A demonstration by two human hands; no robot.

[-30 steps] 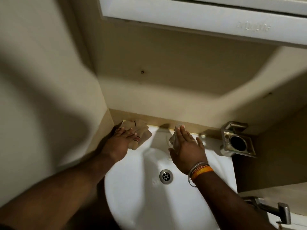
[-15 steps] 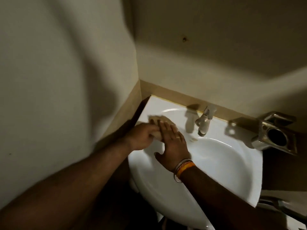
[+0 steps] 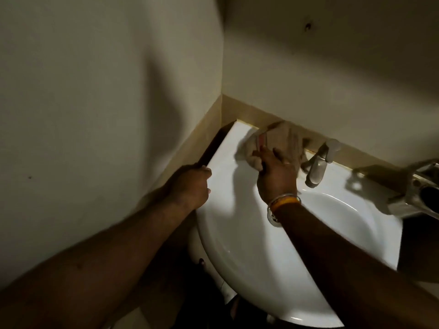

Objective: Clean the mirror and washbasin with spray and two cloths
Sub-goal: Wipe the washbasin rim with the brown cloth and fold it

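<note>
So the person's two bare forearms come in from 7 and 5 o'clock, over a white basin that fills the lower right of the view. Lighting's pretty dim, lots of shadow.

Left hand sits at the basin's left rim, about 9 o'clock from the bowl. Its fingers are curled over the edge, gripping the rim itself, no cloth in it as far as the view shows.

Right hand is further in, on the back ledge at roughly 11 o'clock of the bowl. There's a metal bangle and an orange band on that wrist. The fingers are spread and pressing down on a beige cloth, which lies bunched on the ledge right up against the back wall. Fingers look mostly straight on top of it, not wrapped around it, though it's a bit blurry.

Just right of the cloth, at 12 to 1 o'clock, stands the tap, close to the hand but apart from it.

Further right at 3 o'clock there's a metal holder on the wall, partly cut off.
</note>
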